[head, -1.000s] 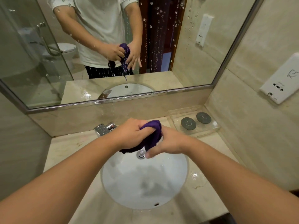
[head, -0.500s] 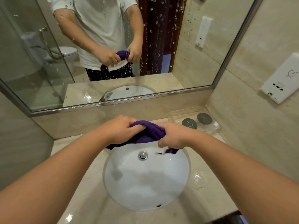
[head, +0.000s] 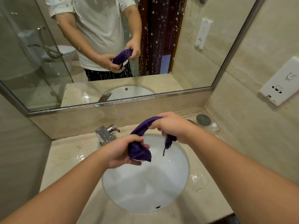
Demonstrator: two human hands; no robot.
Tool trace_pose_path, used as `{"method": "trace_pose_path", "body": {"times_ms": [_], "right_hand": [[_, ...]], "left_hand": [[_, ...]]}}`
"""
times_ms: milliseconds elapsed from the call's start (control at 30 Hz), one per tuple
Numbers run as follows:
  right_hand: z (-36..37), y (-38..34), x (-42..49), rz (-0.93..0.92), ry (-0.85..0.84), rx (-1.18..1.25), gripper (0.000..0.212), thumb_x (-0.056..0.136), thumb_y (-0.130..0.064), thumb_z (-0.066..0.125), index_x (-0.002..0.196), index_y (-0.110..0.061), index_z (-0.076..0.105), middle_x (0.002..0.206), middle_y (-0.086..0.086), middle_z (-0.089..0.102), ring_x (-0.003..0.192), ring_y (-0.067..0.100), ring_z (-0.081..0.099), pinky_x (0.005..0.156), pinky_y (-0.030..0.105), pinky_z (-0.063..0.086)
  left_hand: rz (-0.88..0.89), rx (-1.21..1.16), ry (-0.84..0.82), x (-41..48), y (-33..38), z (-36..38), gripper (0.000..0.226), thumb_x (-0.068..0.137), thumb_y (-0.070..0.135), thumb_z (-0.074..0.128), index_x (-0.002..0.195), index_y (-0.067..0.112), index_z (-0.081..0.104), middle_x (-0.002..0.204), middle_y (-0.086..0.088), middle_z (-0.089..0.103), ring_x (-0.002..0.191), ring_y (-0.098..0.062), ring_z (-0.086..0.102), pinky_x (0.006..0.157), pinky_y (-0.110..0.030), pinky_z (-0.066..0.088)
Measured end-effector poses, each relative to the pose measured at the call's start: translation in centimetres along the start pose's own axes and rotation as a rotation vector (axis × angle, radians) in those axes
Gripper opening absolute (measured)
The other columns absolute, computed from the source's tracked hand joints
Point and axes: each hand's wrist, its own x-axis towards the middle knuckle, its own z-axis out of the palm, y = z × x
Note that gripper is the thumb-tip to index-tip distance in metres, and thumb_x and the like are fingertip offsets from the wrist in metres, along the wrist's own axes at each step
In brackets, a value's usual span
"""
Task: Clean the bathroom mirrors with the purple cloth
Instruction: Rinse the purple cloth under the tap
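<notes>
Gripping one twisted purple cloth (head: 140,129), two hands, left (head: 120,152) and right (head: 172,125), hold over one sink (head: 145,191).

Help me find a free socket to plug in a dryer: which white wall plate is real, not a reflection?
The white wall plate on the beige tiled wall right of the mirror frame; the other appears only inside the glass.

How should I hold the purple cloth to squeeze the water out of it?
Hold the purple cloth at its two ends, one fist round each, coming from opposite sides. It is twisted into a rope above the sink, so the ends are the thick, easy parts to grip. Here the left hand wraps the near, lower end and the right hand the far, upper end.
</notes>
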Motion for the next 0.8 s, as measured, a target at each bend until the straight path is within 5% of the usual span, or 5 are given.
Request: {"method": "trace_pose_path", "body": {"times_ms": [300, 467, 567, 700, 800], "right_hand": [[4.7, 1.7, -1.3, 0.100, 0.025, 0.350, 0.028, 0.054, -0.018, 0.052, 0.080, -0.008, 0.054, 0.071, 0.013, 0.051, 0.062, 0.027, 0.046, 0.056, 0.034, 0.028], [7.8, 3.5, -2.2, 0.035, -0.078, 0.354, 0.064, 0.071, 0.011, 0.040, 0.120, -0.024, 0.062, 0.096, 0.000, 0.068, 0.092, 0.021, 0.061, 0.065, 0.027, 0.049], [8.1, 4.1, -2.6, -0.027, -0.202, 0.361, 0.077, 0.065, 0.004, 0.043, 0.134, -0.028, 0.056, 0.126, -0.002, 0.067, 0.120, 0.012, 0.059, 0.096, 0.029, 0.051], [5.1, 4.4, -2.3, -0.189, -0.030, 0.039, 0.050, 0.078, 0.008, 0.048, 0.117, -0.018, 0.066, 0.124, 0.013, 0.061, 0.083, 0.008, 0.064, 0.067, 0.022, 0.048], [2.9, 5.3, -1.8, -0.419, 0.245, -0.516, 0.075, 0.079, -0.002, 0.060, 0.146, -0.032, 0.043, 0.150, -0.002, 0.033, 0.127, 0.012, 0.048, 0.097, 0.021, 0.045]], "left_hand": [[0.027, -0.781, 0.242, 2.2, -1.0, 2.4, 0.029, 0.077, 0.028, 0.071, 0.104, 0.017, 0.068, 0.099, -0.004, 0.069, 0.075, -0.018, 0.062, 0.068, -0.026, 0.042], [-0.052, -0.533, 0.121, 2.7, -1.8, 3.4, 0.039, 0.071, 0.050, 0.077, 0.101, 0.025, 0.075, 0.102, -0.005, 0.076, 0.097, -0.033, 0.069, 0.084, -0.056, 0.051], [-0.031, -0.541, 0.125, 2.5, -1.9, 3.2, 0.052, 0.060, 0.037, 0.088, 0.104, 0.015, 0.072, 0.095, -0.007, 0.075, 0.083, -0.026, 0.073, 0.065, -0.041, 0.059], [-0.048, -0.360, 0.114, 2.1, -1.7, 1.5, 0.044, 0.077, 0.028, 0.080, 0.116, 0.012, 0.069, 0.107, -0.010, 0.075, 0.084, -0.022, 0.074, 0.065, -0.033, 0.061], [-0.170, -0.190, 0.086, 1.9, -1.2, 1.0, 0.020, 0.086, 0.018, 0.073, 0.102, 0.009, 0.066, 0.084, -0.003, 0.073, 0.061, -0.013, 0.067, 0.044, -0.019, 0.050]]}}
